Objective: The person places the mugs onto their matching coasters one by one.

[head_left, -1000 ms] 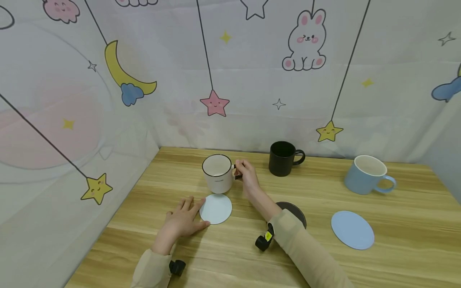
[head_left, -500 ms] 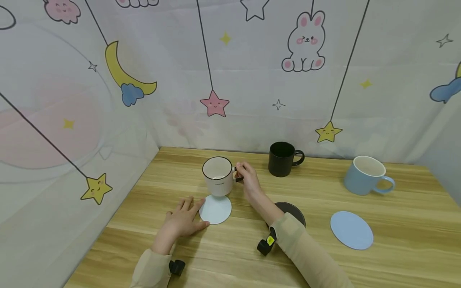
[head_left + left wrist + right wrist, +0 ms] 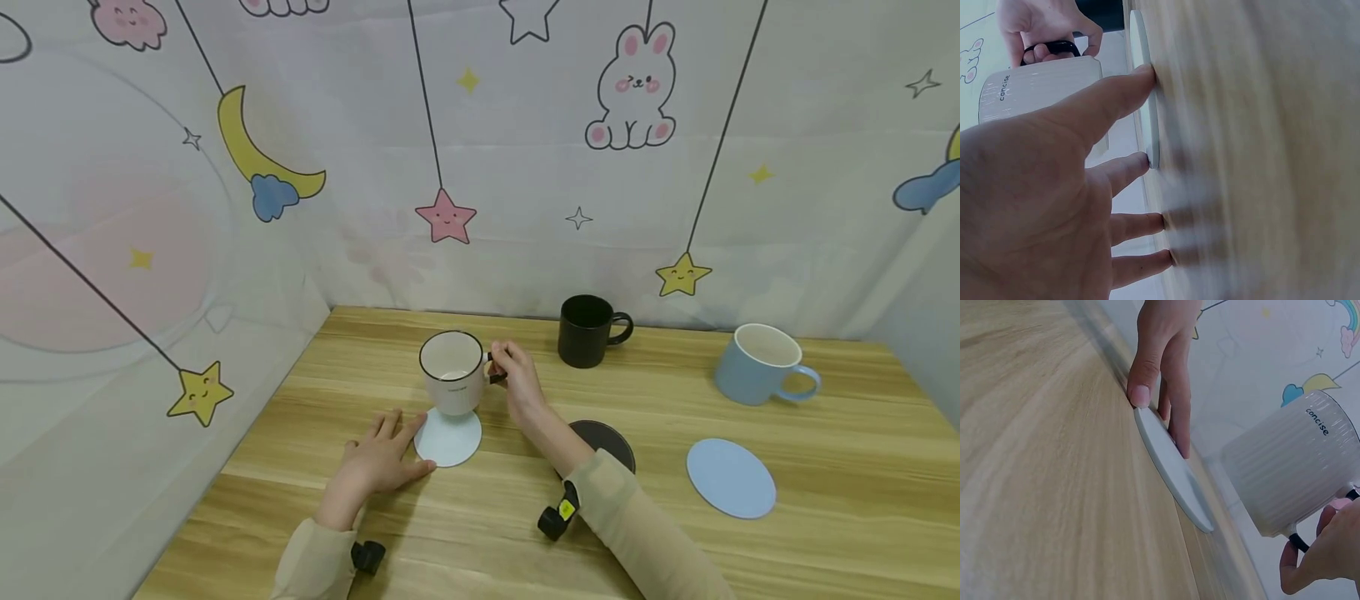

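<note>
My right hand (image 3: 517,382) grips the black-trimmed handle of a white ribbed mug (image 3: 454,390) lettered "concise". In the right wrist view the mug (image 3: 1294,465) is raised off the table, its base apart from the white round coaster (image 3: 1169,462). From the head view, it overlaps the far edge of that coaster (image 3: 448,443). My left hand (image 3: 381,460) lies spread at the coaster's left side. Thumb and index fingertips touch its rim in the left wrist view, and the other straight fingers (image 3: 1141,228) reach down to the tabletop.
A black mug (image 3: 581,337) stands at the back, and a light blue mug (image 3: 753,373) at the back right. My right forearm partly covers a dark round coaster (image 3: 611,442). A blue coaster (image 3: 731,479) lies to the right. A patterned cloth (image 3: 517,167) hangs behind the wooden table (image 3: 465,542).
My right hand has brought the white mug slightly nearer, so it overlaps more of the white coaster's far edge. The left hand has stayed in place.
</note>
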`<action>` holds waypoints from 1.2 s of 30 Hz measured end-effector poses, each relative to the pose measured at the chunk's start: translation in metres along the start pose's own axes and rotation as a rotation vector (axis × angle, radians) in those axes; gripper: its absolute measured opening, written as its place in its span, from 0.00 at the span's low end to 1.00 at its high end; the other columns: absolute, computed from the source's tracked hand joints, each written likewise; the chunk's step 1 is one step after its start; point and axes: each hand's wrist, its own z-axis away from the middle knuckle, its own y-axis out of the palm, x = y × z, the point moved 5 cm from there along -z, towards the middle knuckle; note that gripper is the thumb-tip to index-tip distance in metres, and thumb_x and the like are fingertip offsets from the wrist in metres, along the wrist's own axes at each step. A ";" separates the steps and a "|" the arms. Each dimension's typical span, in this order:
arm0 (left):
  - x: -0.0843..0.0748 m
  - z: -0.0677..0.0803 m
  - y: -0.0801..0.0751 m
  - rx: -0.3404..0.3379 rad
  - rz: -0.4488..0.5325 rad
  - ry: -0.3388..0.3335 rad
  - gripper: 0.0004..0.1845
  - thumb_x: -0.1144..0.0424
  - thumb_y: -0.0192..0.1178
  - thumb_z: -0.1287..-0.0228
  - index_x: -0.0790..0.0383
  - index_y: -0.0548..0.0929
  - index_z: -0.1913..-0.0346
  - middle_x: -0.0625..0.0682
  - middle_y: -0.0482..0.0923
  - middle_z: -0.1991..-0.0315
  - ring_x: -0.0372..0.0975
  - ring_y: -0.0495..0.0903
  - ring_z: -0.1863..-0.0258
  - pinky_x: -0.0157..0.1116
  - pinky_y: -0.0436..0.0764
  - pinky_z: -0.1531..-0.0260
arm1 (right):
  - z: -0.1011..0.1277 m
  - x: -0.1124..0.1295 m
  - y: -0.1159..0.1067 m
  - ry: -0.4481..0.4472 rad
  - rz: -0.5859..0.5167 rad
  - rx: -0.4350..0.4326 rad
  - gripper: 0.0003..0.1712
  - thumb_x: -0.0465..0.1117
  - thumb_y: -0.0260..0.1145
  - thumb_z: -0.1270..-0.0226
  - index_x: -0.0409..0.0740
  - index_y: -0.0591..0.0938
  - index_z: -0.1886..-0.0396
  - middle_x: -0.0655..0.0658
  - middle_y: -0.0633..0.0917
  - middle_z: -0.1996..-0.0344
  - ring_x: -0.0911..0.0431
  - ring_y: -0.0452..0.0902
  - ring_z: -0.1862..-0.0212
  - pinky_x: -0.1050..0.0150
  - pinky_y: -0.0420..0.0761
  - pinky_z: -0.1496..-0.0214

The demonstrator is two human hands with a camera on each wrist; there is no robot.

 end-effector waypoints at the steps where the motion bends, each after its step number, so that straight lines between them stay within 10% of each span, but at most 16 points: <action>1: 0.000 0.000 0.000 0.000 -0.001 0.000 0.42 0.38 0.58 0.39 0.49 0.58 0.26 0.65 0.50 0.25 0.63 0.49 0.26 0.73 0.56 0.41 | 0.001 0.000 0.000 0.004 -0.001 0.004 0.20 0.40 0.51 0.24 0.45 0.64 0.80 0.49 0.67 0.79 0.55 0.69 0.66 0.60 0.65 0.56; 36: -0.002 0.001 -0.002 0.014 -0.012 -0.009 0.42 0.38 0.57 0.39 0.48 0.58 0.26 0.65 0.50 0.25 0.62 0.49 0.26 0.72 0.55 0.40 | 0.020 -0.011 0.000 0.050 -0.006 0.018 0.20 0.42 0.52 0.25 0.47 0.64 0.81 0.50 0.67 0.77 0.56 0.68 0.65 0.60 0.66 0.54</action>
